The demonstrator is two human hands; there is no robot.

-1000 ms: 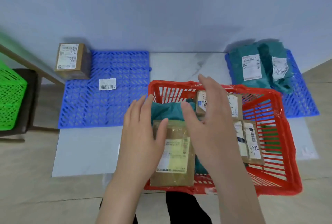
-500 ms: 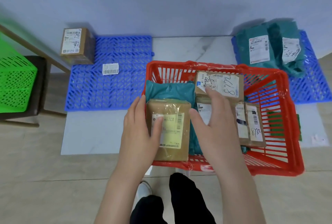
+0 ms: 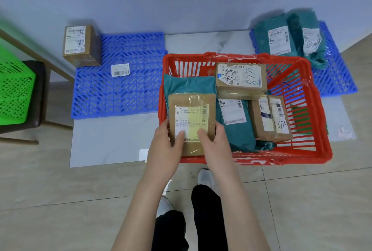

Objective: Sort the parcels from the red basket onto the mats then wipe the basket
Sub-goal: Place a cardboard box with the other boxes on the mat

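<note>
Both left hand (image 3: pixel 164 150) and right hand (image 3: pixel 216 147) pinch the brown parcel (image 3: pixel 191 110) at its near edge, likely bound for the ten o'clock blue mat (image 3: pixel 120 94)

I grip a flat brown parcel (image 3: pixel 191 122), label up, in my left hand (image 3: pixel 164 150) and right hand (image 3: pixel 216 146) at the near-left corner of the red basket (image 3: pixel 281 158); brown boxes (image 3: pixel 241 78) and teal bags (image 3: pixel 235 126) lie inside.

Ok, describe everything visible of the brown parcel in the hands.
The brown parcel is flat, cardboard-coloured, glossy with clear tape, its white and yellow printed label facing up. The left hand and right hand grip its near end, thumbs on the label. It is over the red basket's near left corner, overlapping a teal bag.
</note>
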